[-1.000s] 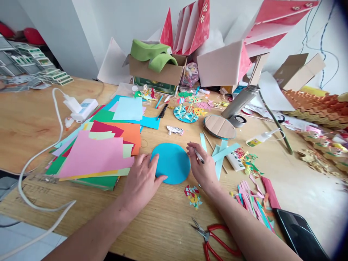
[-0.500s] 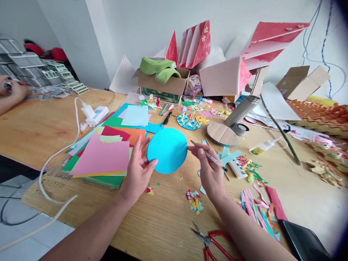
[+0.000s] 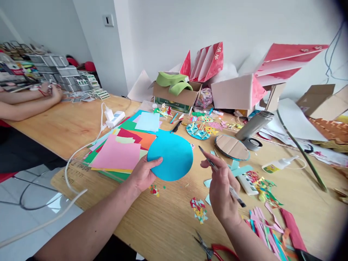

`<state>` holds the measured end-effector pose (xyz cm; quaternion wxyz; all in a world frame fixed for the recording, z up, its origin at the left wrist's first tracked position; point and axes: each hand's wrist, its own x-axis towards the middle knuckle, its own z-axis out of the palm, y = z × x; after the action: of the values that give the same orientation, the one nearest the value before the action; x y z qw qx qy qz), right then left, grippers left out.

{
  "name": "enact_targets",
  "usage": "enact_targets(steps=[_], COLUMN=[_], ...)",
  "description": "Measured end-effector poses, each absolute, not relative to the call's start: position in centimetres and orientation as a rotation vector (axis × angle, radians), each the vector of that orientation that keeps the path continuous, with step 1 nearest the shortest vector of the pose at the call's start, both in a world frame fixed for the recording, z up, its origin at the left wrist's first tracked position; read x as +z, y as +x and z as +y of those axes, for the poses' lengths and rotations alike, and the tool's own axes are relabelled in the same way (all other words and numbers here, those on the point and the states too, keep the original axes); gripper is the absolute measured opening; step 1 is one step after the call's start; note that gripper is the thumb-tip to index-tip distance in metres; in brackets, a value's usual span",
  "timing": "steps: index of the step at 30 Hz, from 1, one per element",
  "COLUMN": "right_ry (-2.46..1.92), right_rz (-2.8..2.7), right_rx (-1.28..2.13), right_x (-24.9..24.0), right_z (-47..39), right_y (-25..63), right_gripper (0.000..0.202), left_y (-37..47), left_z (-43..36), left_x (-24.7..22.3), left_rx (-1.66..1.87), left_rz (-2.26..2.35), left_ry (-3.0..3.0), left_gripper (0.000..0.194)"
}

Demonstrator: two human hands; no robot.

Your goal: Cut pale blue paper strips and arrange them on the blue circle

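A blue paper disc [image 3: 171, 157] is held up over the table, its left edge pinched by my left hand [image 3: 145, 172] with the thumb on top. To the right of the disc, apart from it, my right hand [image 3: 224, 185] grips a pen [image 3: 214, 165], its dark tip pointing up and left. Behind my left hand lies a stack of coloured paper sheets [image 3: 116, 154]. Small paper scraps [image 3: 199, 210] sit on the table below the disc. Near the front edge are red-handled scissors [image 3: 209, 248], partly hidden by my right forearm.
A round cardboard piece [image 3: 232, 147], a tape roll [image 3: 252, 144], a metal flask [image 3: 254, 125] and a glue bottle [image 3: 277, 165] stand or lie at right. A white cable [image 3: 69, 170] runs along the left. Another person's hands [image 3: 51, 92] are at the far left table.
The view has swung left and up. My right hand has drawn away from the disc's right edge, and the pen now points more upward. The left hand still holds the disc.
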<state>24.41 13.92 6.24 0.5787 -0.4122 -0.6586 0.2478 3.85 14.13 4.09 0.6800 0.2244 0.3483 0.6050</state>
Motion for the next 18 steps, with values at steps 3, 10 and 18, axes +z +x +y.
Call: enact_targets(steps=[3,10,18], right_ry=[-0.92,-0.954,-0.955], right_rz=[-1.64,-1.639,-1.655], right_rx=[0.636,0.767,0.712], right_x=[6.2,4.2,3.5], right_z=[13.4,13.0,13.1], right_y=[24.2,23.0,22.9], right_gripper=[0.031,0.009,0.007], left_y=[3.8,4.2,4.3], left_z=[14.1,13.8,13.8], left_x=[4.1,4.1,4.3], left_rx=[1.36,1.303,1.298], left_rz=[0.765,0.771,0.734], left_ry=[0.499,0.533,0.526], left_gripper=[0.046,0.045,0.038])
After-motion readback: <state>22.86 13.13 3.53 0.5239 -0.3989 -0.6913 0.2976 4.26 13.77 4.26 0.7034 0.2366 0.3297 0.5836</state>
